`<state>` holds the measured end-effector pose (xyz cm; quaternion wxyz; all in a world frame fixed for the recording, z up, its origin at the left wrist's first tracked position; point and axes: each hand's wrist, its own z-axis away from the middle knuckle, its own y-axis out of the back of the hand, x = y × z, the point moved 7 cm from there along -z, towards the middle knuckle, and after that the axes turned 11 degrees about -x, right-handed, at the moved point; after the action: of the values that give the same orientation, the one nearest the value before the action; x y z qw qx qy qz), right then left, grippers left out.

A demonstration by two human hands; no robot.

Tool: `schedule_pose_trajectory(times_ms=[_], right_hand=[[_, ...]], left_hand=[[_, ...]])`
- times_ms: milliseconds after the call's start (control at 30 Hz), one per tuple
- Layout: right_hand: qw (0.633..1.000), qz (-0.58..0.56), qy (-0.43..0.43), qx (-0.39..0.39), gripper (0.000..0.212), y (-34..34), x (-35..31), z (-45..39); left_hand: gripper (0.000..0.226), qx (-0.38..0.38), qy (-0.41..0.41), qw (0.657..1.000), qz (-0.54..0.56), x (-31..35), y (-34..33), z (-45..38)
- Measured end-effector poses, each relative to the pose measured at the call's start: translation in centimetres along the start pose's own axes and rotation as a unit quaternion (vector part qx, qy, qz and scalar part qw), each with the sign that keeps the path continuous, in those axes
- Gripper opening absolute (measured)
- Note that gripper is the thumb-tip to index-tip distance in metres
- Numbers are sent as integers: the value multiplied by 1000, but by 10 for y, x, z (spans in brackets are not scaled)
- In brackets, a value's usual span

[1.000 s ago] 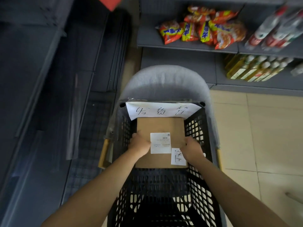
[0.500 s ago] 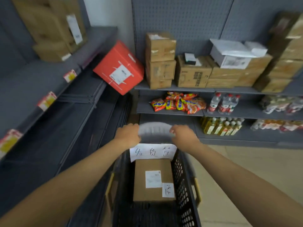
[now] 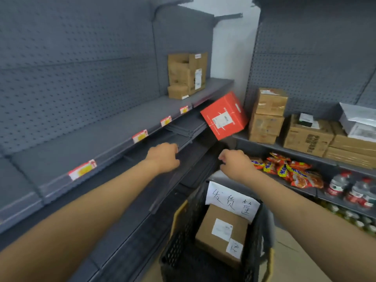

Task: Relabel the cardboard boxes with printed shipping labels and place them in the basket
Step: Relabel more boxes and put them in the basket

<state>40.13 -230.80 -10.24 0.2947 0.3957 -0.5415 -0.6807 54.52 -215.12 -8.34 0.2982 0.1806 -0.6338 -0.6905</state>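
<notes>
A brown cardboard box [image 3: 207, 239] lies in the black mesh basket [image 3: 181, 239] at the bottom, with a white shipping label [image 3: 221, 230] and a small handwritten slip on top. A handwritten paper sign [image 3: 232, 202] hangs on the basket's far rim. My left hand [image 3: 162, 157] and my right hand [image 3: 237, 164] are raised above and beyond the basket, fingers loosely curled, holding nothing. A tilted red box [image 3: 223, 117] with a white label sits just past them in the shelf corner.
Grey shelves run along the left, with cardboard boxes [image 3: 187, 75] on the upper one. To the right are stacked cardboard boxes [image 3: 268, 115], snack bags [image 3: 289, 171] and bottles [image 3: 354, 190]. Tiled floor lies right of the basket.
Both hands let go of the box in the basket, then rose and reached forward. The view lifted from the basket to the shelves and swung left.
</notes>
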Motion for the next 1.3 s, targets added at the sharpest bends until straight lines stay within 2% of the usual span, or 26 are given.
schedule_pose_trajectory(times_ms=[267, 467, 633, 800, 1033, 1200, 1300], right_hand=[[975, 42, 216, -13, 32, -29, -201, 45], [921, 33, 388, -2, 28, -69, -397, 125], [837, 45, 545, -12, 29, -115, -567, 256], [755, 1, 652, -61, 28, -160, -690, 403], [623, 16, 774, -109, 29, -208, -802, 605], [526, 40, 840, -129, 25, -246, -859, 733], [464, 44, 871, -155, 23, -266, -889, 802]], left_hand=[[38, 41, 169, 984, 32, -143, 4, 169], [38, 72, 333, 935, 101, -253, -4, 360], [37, 116, 473, 860, 154, -312, -20, 560], [36, 146, 595, 779, 137, -331, -39, 755], [33, 165, 737, 644, 121, -318, -71, 976], [26, 153, 806, 550, 160, -298, -107, 1105], [23, 173, 836, 497, 152, -286, -119, 1174]])
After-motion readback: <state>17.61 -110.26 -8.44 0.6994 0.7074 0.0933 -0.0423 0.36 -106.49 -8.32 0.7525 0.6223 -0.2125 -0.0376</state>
